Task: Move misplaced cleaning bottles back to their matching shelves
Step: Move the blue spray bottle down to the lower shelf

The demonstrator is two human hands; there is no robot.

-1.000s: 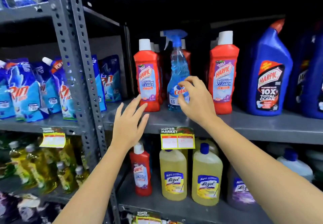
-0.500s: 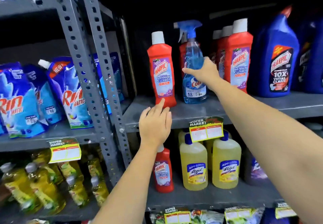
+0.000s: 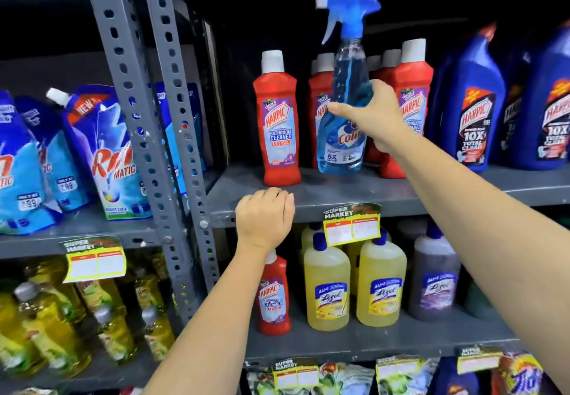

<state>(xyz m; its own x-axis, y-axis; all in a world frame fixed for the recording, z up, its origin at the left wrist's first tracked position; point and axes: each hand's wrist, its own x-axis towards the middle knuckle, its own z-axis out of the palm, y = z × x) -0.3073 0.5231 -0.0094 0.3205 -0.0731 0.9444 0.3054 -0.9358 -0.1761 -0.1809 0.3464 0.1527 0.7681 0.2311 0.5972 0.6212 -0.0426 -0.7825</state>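
Observation:
A blue Colin spray bottle (image 3: 342, 138) with a blue trigger head stands out among red Harpic bathroom cleaner bottles (image 3: 279, 123) on the grey middle shelf (image 3: 339, 194). My right hand (image 3: 374, 114) grips its waist, and its base hangs just above the shelf, tilted slightly. My left hand (image 3: 265, 215) rests with curled fingers on the shelf's front edge, holding nothing. One lone red Harpic bottle (image 3: 273, 299) stands on the lower shelf beside yellow Lizol bottles (image 3: 327, 286).
Dark blue Harpic toilet cleaner bottles (image 3: 472, 111) fill the shelf's right side. Blue Rin pouches (image 3: 108, 154) sit on the left rack behind a perforated grey upright (image 3: 135, 101). Yellow-green bottles (image 3: 46, 326) crowd the lower left. Price tags (image 3: 351, 225) hang off shelf edges.
My right hand has closed around the Colin spray bottle and raised it off the shelf. My left hand has curled onto the shelf edge. The view has moved closer.

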